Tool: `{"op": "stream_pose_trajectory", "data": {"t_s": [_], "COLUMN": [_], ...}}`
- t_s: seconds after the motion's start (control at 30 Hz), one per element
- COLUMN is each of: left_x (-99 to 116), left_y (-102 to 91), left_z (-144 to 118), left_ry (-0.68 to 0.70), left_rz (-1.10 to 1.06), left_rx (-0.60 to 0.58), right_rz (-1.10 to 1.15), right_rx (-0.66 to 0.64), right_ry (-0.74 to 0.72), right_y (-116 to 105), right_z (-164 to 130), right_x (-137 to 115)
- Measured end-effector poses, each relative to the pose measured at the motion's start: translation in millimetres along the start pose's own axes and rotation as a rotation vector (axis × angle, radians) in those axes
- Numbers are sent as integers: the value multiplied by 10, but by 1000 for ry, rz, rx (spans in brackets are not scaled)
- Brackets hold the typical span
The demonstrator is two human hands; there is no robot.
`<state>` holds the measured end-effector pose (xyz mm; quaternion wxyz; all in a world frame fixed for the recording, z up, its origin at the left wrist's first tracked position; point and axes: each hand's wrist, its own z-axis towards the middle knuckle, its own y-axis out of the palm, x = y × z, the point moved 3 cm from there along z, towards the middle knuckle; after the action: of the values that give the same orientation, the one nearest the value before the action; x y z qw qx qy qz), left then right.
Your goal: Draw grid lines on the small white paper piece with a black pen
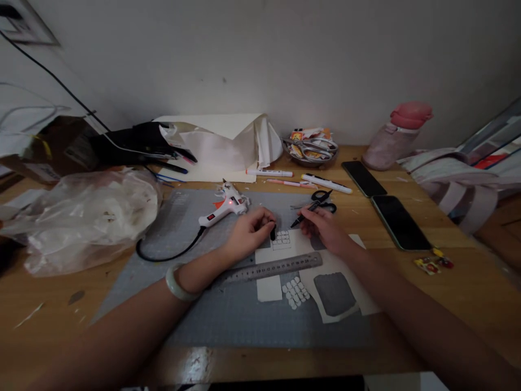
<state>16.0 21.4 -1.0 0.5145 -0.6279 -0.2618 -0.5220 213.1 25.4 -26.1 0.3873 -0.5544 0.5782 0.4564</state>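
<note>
My right hand (323,227) is closed around a black pen (300,219), its tip pointing down and left above the mat. Between the fingertips of my left hand (255,231) is a small black pen cap (273,233). Just below it lies a white paper strip (269,289) with a drawn grid of rounded cells (282,239). A steel ruler (280,266) lies across the strip. Nearer to me sits a cut-out piece of white rounded cells (296,292), beside a paper sheet (330,316) with a large opening. Black-handled scissors (330,207) lie partly behind my right hand.
A white glue gun (223,209) with a lit red light rests on the grey cutting mat (195,320), its cord curling left. Markers (325,183), a bowl of scraps (311,157), a pink bottle (393,138), two phones (401,222) and a plastic bag (93,217) surround it.
</note>
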Motion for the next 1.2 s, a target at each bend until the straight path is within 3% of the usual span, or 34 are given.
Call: {"op": "stream_pose_trajectory", "data": {"t_s": [0.23, 0.9, 1.2], "left_x": [51, 24, 21], "left_y": [50, 55, 70], "left_z": [-31, -38, -56], "left_ry": [23, -20, 1], "left_rz": [84, 27, -1], "left_rx": [-186, -219, -294], "right_rz": [5, -43, -60], "right_rx": [-14, -26, -13], "right_ry": [-12, -13, -14], "right_y": [4, 25, 27], "right_z": [10, -59, -68], "right_x": [-10, -13, -4]}}
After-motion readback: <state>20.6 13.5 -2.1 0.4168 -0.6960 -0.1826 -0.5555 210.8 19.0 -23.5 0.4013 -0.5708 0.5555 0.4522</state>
